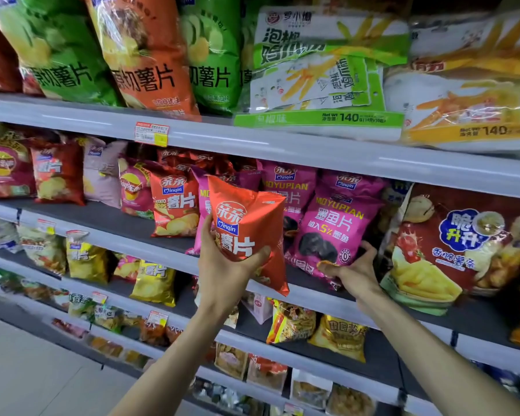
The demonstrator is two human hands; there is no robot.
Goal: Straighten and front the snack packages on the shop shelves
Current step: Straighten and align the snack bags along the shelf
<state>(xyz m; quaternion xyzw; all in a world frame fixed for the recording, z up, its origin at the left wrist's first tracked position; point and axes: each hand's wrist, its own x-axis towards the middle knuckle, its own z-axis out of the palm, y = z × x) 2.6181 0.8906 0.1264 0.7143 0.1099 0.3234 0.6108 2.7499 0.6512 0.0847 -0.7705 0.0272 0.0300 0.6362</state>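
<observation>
**Red bag held off the shelf, pink bag pinched**

My left hand point(222, 265) grips the red chip bag point(249, 223) from below, thumb on its front, holding it before the middle shelf point(132, 244). My right hand point(353, 270) pinches the lower corner of the pink MOYUPIAN bag point(332, 226) standing on that shelf. Its fingertips disappear behind the pack. The red bag hides most of another pink pack.

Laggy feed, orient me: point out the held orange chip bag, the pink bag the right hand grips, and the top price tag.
orange chip bag point(231, 216): head view, front logo.
pink bag point(332, 232): head view, front centre.
top price tag point(152, 133): head view, label centre.
</observation>
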